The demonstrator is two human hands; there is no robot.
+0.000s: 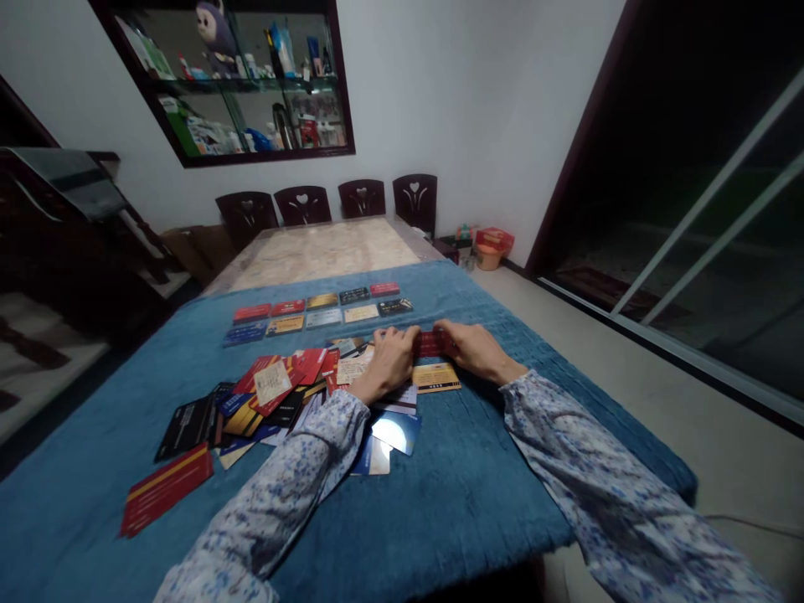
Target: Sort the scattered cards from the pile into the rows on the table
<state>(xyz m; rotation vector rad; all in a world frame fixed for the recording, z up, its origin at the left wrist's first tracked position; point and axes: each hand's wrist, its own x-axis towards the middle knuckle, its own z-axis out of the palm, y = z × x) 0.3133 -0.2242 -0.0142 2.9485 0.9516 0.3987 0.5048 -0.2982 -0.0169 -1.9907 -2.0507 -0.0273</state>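
A red card (430,343), perhaps a small stack, lies at the right side of the blue cloth between my two hands. My left hand (393,356) grips its left end with curled fingers. At its right end, my right hand (471,345) pinches the edge. Just below them rests a yellow card (436,377). Under and left of my left wrist spreads a loose heap of mixed cards (273,385), partly hidden by my forearm. Beyond it, several neat card stacks (323,317) stand in two rows. A blue card (399,431) with a bright glare lies nearer me.
Red cards (167,490) lie fanned at the near left. The blue cloth (477,494) covers the near part of a marble-topped table (320,249). Dark chairs (301,205) line the far end. An orange bucket (488,255) stands on the floor by the wall.
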